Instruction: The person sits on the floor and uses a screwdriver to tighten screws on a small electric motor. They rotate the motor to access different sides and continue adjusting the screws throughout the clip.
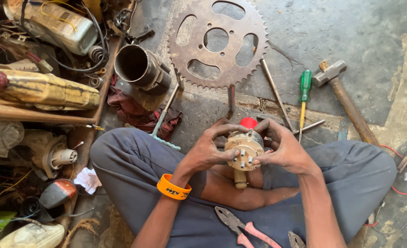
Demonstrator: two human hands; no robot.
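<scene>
I sit cross-legged on a concrete floor and hold a small round metal motor part with a beige face, several studs and a short shaft pointing down. My left hand, with an orange wristband, grips its left side, thumb on the face. From the other side my right hand clasps it, fingertips touching the studs. A red piece shows just behind the part.
A large rusty sprocket lies ahead on the floor, with a metal pipe, a green-handled screwdriver, a hammer and thin rods. Pink-handled pliers rest on my lap. A cluttered shelf of parts and wires fills the left.
</scene>
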